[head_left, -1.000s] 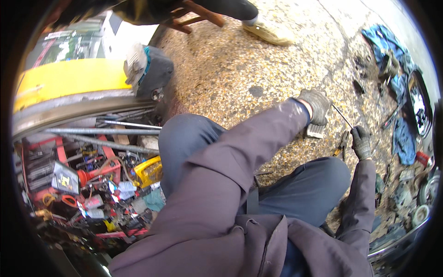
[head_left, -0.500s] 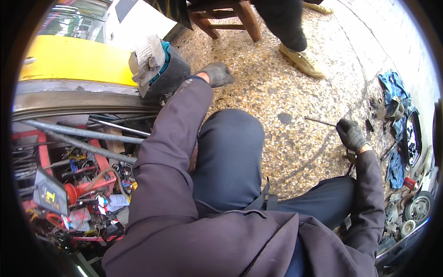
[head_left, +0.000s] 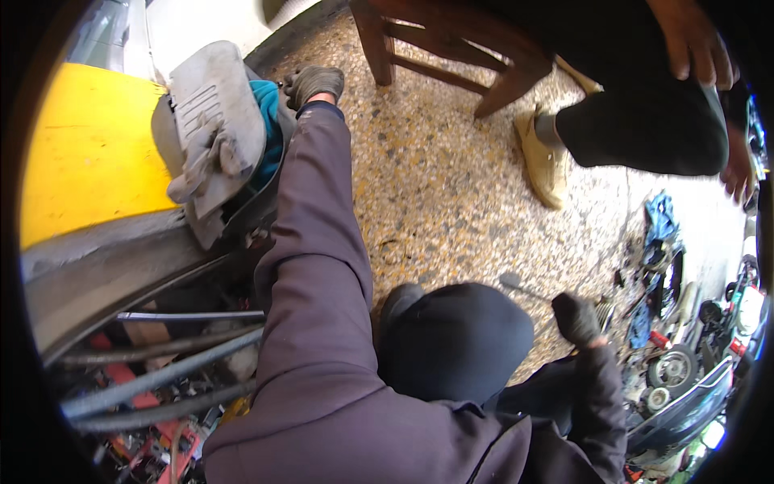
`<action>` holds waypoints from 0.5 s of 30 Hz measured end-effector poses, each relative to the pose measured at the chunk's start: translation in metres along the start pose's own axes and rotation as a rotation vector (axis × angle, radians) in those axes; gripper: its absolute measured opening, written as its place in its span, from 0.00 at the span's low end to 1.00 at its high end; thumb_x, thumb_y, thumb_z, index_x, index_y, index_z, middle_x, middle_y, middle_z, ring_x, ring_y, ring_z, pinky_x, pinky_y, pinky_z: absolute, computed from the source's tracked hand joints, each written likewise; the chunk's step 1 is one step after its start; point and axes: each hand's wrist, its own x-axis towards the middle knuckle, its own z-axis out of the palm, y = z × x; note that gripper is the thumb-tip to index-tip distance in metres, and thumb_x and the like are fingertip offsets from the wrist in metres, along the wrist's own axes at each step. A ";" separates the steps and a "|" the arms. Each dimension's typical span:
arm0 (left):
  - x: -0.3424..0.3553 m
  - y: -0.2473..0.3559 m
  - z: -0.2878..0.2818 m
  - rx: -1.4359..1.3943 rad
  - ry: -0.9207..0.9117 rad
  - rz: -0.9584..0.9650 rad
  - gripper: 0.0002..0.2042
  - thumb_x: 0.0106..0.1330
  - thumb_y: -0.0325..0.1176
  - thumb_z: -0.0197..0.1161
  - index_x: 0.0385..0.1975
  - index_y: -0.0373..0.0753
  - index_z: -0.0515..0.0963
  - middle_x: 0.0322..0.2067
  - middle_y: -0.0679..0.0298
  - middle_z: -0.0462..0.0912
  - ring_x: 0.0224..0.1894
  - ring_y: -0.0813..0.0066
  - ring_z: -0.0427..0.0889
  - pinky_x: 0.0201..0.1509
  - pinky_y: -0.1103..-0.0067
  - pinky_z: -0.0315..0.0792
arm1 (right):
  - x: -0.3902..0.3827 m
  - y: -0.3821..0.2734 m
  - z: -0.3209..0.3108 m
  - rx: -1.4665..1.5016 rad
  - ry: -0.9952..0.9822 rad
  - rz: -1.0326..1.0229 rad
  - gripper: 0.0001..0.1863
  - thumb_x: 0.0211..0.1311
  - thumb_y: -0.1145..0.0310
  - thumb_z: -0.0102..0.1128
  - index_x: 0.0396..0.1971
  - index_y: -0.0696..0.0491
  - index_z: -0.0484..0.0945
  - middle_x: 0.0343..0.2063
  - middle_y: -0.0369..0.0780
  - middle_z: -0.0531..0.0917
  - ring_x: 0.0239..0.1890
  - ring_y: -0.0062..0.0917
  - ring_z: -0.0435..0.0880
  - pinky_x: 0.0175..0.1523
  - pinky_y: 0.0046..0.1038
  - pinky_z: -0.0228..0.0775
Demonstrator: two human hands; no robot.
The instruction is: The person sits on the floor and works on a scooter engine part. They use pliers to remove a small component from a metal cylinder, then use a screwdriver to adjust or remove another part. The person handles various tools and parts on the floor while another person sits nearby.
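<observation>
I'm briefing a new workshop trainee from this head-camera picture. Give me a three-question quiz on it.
1. True or false: both of the wearer's hands are gloved.
2. The left hand reaches beside: A) teal cloth B) wooden stool C) tan shoe?
3. What does the right hand grip?

Key:
1. True.
2. A, the teal cloth by the grey panel.
3. A thin metal rod tool, tip over the speckled floor.

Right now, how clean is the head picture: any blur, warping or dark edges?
Head view: heavy fisheye, the yellow panel bows; a black rim cuts the corners. Left hand fairly sharp; right hand soft, its slim rod slightly smeared. Daylight is even, without glare.
</observation>
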 end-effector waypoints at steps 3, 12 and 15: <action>0.043 -0.001 0.020 -0.018 0.163 -0.125 0.41 0.58 0.51 0.60 0.70 0.40 0.53 0.70 0.50 0.48 0.71 0.51 0.49 0.72 0.58 0.44 | -0.008 -0.022 -0.009 0.098 0.028 0.008 0.05 0.55 0.71 0.56 0.22 0.52 0.73 0.20 0.46 0.75 0.26 0.46 0.78 0.29 0.43 0.68; 0.108 -0.001 0.045 0.126 0.172 -0.192 0.40 0.58 0.50 0.58 0.69 0.38 0.53 0.68 0.45 0.50 0.69 0.46 0.51 0.72 0.57 0.40 | -0.037 -0.069 -0.060 0.110 -0.113 0.315 0.03 0.55 0.72 0.57 0.26 0.54 0.77 0.23 0.46 0.78 0.29 0.45 0.79 0.31 0.41 0.70; 0.118 -0.003 0.052 0.270 0.075 -0.153 0.34 0.61 0.48 0.56 0.66 0.39 0.59 0.67 0.46 0.55 0.69 0.48 0.54 0.70 0.56 0.45 | -0.033 -0.077 -0.072 0.141 -0.036 0.389 0.02 0.55 0.73 0.59 0.25 0.54 0.78 0.22 0.47 0.79 0.28 0.45 0.80 0.32 0.40 0.71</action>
